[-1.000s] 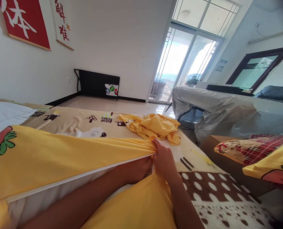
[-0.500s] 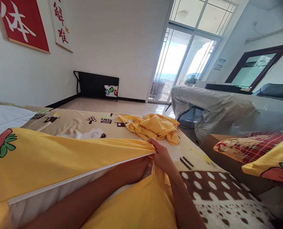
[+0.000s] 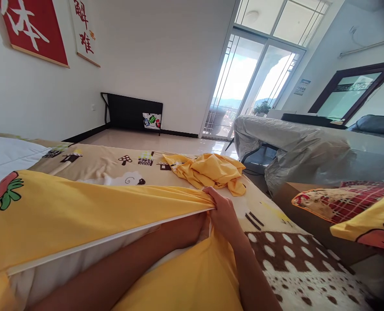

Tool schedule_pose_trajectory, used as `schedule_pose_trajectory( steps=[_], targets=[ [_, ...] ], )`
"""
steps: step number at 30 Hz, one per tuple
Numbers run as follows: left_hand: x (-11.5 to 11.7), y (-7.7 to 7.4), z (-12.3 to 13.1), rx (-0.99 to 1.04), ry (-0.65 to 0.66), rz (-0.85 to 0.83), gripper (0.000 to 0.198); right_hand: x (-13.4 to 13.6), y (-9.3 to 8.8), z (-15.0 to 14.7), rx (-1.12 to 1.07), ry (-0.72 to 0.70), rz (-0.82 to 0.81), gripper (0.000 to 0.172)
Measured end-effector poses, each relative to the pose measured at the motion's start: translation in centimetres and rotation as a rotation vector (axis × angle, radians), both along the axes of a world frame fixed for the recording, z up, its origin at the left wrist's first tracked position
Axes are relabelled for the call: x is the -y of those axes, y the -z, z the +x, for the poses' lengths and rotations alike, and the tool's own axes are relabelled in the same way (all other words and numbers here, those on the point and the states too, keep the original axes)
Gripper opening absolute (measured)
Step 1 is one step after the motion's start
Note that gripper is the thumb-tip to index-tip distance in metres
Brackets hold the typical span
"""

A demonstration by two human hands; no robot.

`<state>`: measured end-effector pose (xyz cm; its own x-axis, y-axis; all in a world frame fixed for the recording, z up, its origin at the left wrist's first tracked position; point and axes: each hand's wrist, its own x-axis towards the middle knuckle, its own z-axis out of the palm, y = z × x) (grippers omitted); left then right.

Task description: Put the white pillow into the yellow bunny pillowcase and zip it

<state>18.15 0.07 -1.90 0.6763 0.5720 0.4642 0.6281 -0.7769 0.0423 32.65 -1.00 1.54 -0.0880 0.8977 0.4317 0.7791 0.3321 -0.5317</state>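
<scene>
A yellow pillowcase with a printed strawberry-like fruit at its left end lies stretched across the bed in front of me. Its long white-edged opening gapes toward me, and pale fabric shows inside. With my right hand I grip the gathered corner at the right end of the opening, fingers closed on the cloth. My left arm reaches through the opening, and my left hand is pushed into that same corner. Cloth and the right hand hide the left fingers. Beyond the right hand lies a crumpled yellow cloth.
The bed has a patterned blanket. A white pillow lies at the left edge. To the right are a cardboard box, a red plaid cushion and another yellow printed cushion. Plastic sheeting covers furniture behind them.
The view has shifted slightly. Both hands stay at the pillowcase corner, the right one still gripping it, with the left pushed a little further into the corner.
</scene>
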Motion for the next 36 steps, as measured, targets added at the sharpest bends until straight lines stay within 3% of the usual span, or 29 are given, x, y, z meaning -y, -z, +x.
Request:
schedule_pose_trajectory(
  steps=[4, 7, 13, 21, 26, 29, 32, 36],
  targets=[
    [-0.2, 0.7, 0.2, -0.038, -0.049, 0.047, 0.047, -0.1, 0.2, -0.2, 0.105, 0.092, 0.126, 0.039],
    [-0.2, 0.7, 0.3, -0.070, -0.051, 0.074, 0.046, -0.3, 0.3, -0.2, 0.087, 0.070, 0.191, 0.038],
    [0.0, 0.2, 0.2, -0.026, -0.038, 0.095, 0.041, -0.7, 0.6, -0.2, -0.092, 0.005, 0.103, 0.038],
    [-0.4, 0.8, -0.1, 0.006, 0.043, 0.099, 0.043, -0.8, 0.6, -0.1, -0.023, 0.026, 0.022, 0.044],
    [-0.5, 0.6, -0.1, 0.014, 0.054, 0.012, 0.047, -0.7, 0.5, -0.5, -0.113, -0.043, 0.012, 0.040],
    [-0.5, 0.6, 0.0, 0.032, 0.059, 0.044, 0.044, -0.7, 0.4, -0.5, -0.159, -0.057, 0.020, 0.038],
    [-0.5, 0.3, 0.2, 0.029, 0.014, 0.061, 0.041, -0.7, 0.5, -0.5, -0.156, -0.034, 0.013, 0.041],
    [-0.4, -0.6, 0.1, 0.094, 0.015, -0.056, 0.034, -0.8, 0.6, -0.3, -0.092, 0.004, -0.012, 0.046]
  ],
)
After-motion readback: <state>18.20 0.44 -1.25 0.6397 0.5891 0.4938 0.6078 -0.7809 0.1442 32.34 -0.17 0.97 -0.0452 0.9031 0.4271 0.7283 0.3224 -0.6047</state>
